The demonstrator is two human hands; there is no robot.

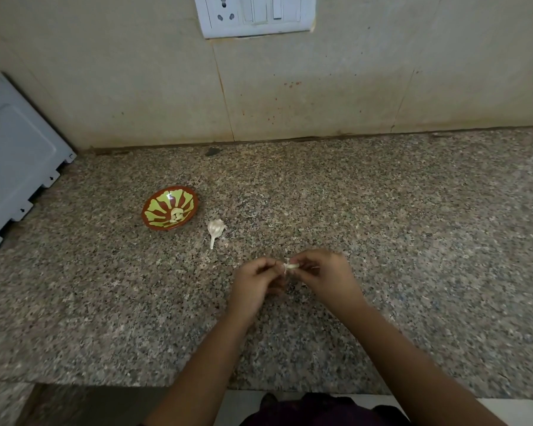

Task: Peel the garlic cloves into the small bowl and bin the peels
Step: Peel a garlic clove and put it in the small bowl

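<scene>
Garlic clove [291,266], judged light, firm and slippery under thin papery skin, is pinched at its ends by the left hand [254,281] and the right hand [323,272].

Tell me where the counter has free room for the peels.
Free: the counter right of the right hand, back to the wall; also the front strip left of the left hand. Crowded: between the small bowl and garlic bulb.
</scene>
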